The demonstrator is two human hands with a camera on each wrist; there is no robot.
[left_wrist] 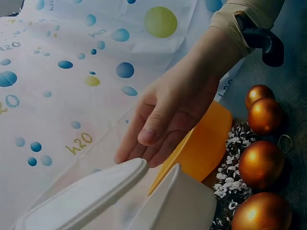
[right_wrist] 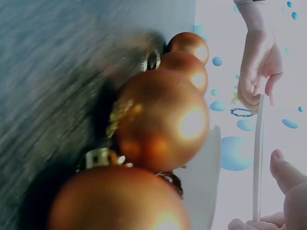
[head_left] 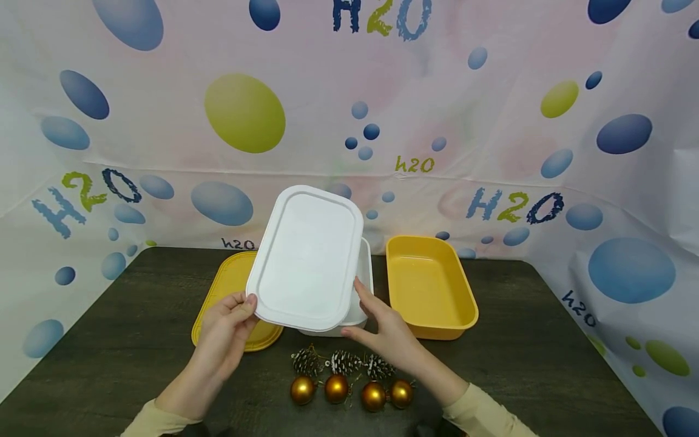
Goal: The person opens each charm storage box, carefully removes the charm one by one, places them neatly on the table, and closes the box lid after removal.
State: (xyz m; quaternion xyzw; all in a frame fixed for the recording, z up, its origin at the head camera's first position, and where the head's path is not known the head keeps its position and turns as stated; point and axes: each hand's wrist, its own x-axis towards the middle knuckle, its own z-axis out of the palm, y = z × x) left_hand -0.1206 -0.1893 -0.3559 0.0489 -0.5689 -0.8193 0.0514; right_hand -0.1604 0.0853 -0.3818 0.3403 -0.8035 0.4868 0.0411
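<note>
A white plastic lid [head_left: 308,258] is held up, tilted, over a white container [head_left: 367,273] that it partly covers from sight in the head view. My left hand [head_left: 225,328] pinches the lid's lower left corner between thumb and fingers. At the lid's right edge is my right hand [head_left: 390,331], its fingers extended behind or against the edge and its thumb spread away. In the left wrist view the right hand [left_wrist: 170,112] appears relaxed, fingertips right at the lid's [left_wrist: 86,199] end. The right wrist view shows the lid [right_wrist: 259,158] edge-on, gripped by the left hand [right_wrist: 259,64].
Right of the white container stands a yellow container [head_left: 431,333]. A yellow lid [head_left: 218,288] lies to the left, partly behind the left hand. Nearer the front are three frosted pine cones [head_left: 345,362] and a row of several golden baubles [head_left: 336,388] on the dark table [head_left: 524,358].
</note>
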